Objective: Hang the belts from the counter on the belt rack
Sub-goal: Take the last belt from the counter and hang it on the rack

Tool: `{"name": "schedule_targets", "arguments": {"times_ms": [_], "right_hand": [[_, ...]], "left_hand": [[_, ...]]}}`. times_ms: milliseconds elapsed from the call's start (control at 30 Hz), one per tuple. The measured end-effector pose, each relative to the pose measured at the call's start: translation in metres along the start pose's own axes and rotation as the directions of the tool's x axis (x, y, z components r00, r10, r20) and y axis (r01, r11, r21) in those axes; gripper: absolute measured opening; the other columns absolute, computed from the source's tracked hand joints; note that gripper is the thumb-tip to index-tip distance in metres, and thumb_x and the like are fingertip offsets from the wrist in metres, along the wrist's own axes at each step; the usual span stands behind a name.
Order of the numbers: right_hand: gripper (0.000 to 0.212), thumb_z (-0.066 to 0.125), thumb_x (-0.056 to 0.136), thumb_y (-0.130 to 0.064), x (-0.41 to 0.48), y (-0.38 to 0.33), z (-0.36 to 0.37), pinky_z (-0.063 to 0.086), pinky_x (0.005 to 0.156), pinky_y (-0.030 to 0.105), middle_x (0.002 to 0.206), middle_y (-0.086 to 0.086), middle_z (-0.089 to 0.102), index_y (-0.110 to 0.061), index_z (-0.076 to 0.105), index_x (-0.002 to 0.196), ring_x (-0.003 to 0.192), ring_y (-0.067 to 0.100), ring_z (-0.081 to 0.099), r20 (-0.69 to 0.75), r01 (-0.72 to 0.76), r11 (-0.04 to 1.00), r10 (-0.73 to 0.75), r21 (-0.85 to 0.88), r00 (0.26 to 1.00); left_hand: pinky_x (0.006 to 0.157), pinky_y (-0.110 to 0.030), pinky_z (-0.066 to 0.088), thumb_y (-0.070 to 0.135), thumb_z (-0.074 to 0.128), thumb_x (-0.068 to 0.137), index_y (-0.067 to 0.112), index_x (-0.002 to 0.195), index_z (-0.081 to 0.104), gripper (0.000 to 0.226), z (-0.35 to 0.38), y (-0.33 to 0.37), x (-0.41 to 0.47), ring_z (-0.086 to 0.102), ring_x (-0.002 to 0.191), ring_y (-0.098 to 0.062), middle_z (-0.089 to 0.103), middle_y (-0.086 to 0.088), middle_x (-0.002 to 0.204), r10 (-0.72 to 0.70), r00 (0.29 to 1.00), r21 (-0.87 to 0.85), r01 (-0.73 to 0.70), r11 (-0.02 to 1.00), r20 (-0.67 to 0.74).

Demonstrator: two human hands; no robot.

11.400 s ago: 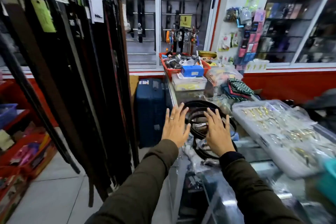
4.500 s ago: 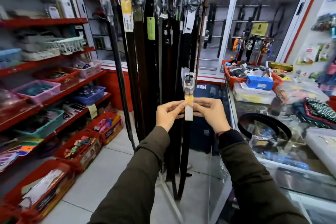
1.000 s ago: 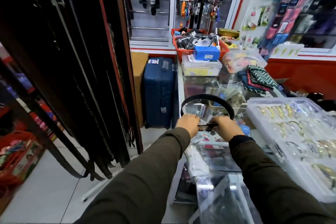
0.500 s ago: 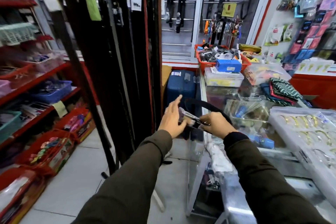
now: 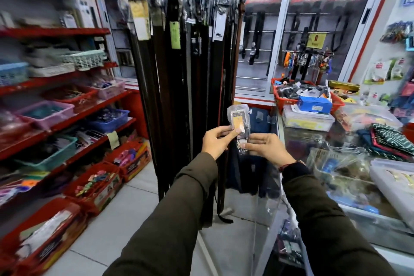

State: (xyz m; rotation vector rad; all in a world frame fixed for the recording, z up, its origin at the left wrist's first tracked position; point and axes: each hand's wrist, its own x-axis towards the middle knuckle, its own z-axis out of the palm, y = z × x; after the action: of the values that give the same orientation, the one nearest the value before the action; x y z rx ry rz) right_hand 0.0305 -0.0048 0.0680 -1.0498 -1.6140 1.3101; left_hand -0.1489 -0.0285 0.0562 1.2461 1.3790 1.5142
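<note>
A black belt hangs down from my hands, and its buckle end (image 5: 238, 119) is wrapped in clear plastic with a yellow tag. My left hand (image 5: 216, 141) pinches the wrapped buckle from the left. My right hand (image 5: 266, 147) holds the strap just below the buckle. Both hands are at chest height, right in front of the belt rack (image 5: 188, 56), which is full of dark belts hanging from plastic-wrapped buckles. The glass counter (image 5: 298, 139) is at my right; I see no loose belt on it.
Red shelves (image 5: 51, 33) with baskets line the left wall, and red bins (image 5: 94, 184) stand on the floor beneath them. A blue suitcase (image 5: 259, 119) stands behind my hands. The counter carries a red basket (image 5: 289, 98), boxes, folded cloth (image 5: 389, 139) and a clear tray.
I have turned left from the counter toward the rack. The belt has left the counter and now hangs straight, buckle end up, between both hands.
</note>
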Motion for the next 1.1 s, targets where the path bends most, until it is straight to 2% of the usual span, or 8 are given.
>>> {"name": "schedule_targets", "arguments": {"times_ms": [133,233,300,467,667,800,933,1100], "right_hand": [[0.035,0.09,0.067,-0.02,-0.004,-0.009,0.017,0.059,0.06,0.019,0.078,-0.004,0.081,-0.015,0.074,0.097,0.075,0.007,0.077,-0.059,0.027,0.989,-0.018,0.145,0.998],[0.038,0.095,0.056,-0.039,-0.003,-0.022,0.026,0.061,0.057,0.026,0.076,0.006,0.08,-0.015,0.079,0.081,0.067,0.018,0.078,-0.13,0.099,0.994,-0.094,0.039,0.987],[0.035,0.095,0.059,-0.04,-0.001,-0.031,0.031,0.06,0.054,0.026,0.074,0.009,0.08,-0.015,0.079,0.078,0.063,0.02,0.077,-0.157,0.155,0.988,-0.154,-0.007,0.976],[0.018,0.083,0.078,-0.009,0.001,-0.056,0.041,0.064,0.074,0.029,0.088,0.009,0.079,-0.018,0.078,0.092,0.082,0.021,0.077,0.019,0.237,0.971,-0.238,0.033,0.971],[0.017,0.074,0.084,0.001,0.009,-0.094,0.05,0.064,0.072,0.027,0.085,0.007,0.073,-0.011,0.072,0.096,0.074,0.01,0.074,0.035,0.316,0.944,-0.32,0.095,0.947],[0.016,0.072,0.086,0.0,0.022,-0.117,0.051,0.064,0.072,0.026,0.09,0.01,0.07,-0.011,0.07,0.098,0.079,0.014,0.071,-0.052,0.371,0.921,-0.368,0.122,0.929],[0.019,0.071,0.087,0.0,0.034,-0.137,0.041,0.063,0.075,0.024,0.1,0.016,0.073,-0.008,0.072,0.104,0.086,0.02,0.073,-0.12,0.424,0.884,-0.408,0.195,0.905],[0.035,0.07,0.088,0.0,0.052,-0.177,0.026,0.062,0.089,0.041,0.116,0.026,0.07,0.007,0.064,0.122,0.104,0.034,0.07,-0.157,0.449,0.86,-0.422,0.242,0.893]], "left_hand": [[0.081,-0.024,0.054,0.036,0.081,0.082,0.011,0.11,0.075,0.038,-0.02,0.029,0.008,0.068,0.087,-0.004,0.077,-0.001,0.102,0.075,0.997,0.093,-0.074,0.993,-0.007],[0.086,-0.037,0.06,0.033,0.079,0.084,0.011,0.111,0.074,0.035,-0.029,0.05,0.006,0.07,0.092,-0.014,0.076,-0.004,0.099,0.11,0.993,0.052,-0.108,0.993,-0.034],[0.083,-0.04,0.062,0.027,0.078,0.087,0.013,0.107,0.072,0.025,-0.033,0.062,0.006,0.07,0.093,-0.019,0.074,-0.003,0.095,0.128,0.991,-0.003,-0.129,0.992,-0.047],[0.075,-0.033,0.065,0.021,0.076,0.089,0.002,0.119,0.07,0.036,-0.049,0.09,0.0,0.072,0.1,-0.021,0.075,-0.016,0.109,0.161,0.977,-0.157,-0.182,0.971,-0.137],[0.074,-0.026,0.064,0.022,0.079,0.086,0.005,0.116,0.072,0.036,-0.054,0.115,-0.004,0.075,0.098,-0.021,0.077,-0.01,0.104,0.179,0.963,-0.344,-0.241,0.907,-0.202],[0.082,-0.032,0.063,0.022,0.076,0.088,0.009,0.107,0.077,0.023,-0.057,0.126,0.004,0.076,0.098,-0.024,0.078,-0.012,0.102,0.263,0.948,-0.308,-0.307,0.901,-0.177],[0.077,-0.027,0.063,0.018,0.075,0.089,0.005,0.108,0.077,0.023,-0.057,0.141,0.016,0.076,0.095,-0.016,0.079,-0.005,0.095,0.342,0.933,-0.193,-0.358,0.913,-0.112],[0.072,-0.025,0.064,0.011,0.074,0.089,0.001,0.11,0.075,0.024,-0.045,0.178,0.039,0.074,0.085,-0.014,0.077,-0.009,0.092,0.402,0.909,-0.145,-0.415,0.898,-0.109]]}}
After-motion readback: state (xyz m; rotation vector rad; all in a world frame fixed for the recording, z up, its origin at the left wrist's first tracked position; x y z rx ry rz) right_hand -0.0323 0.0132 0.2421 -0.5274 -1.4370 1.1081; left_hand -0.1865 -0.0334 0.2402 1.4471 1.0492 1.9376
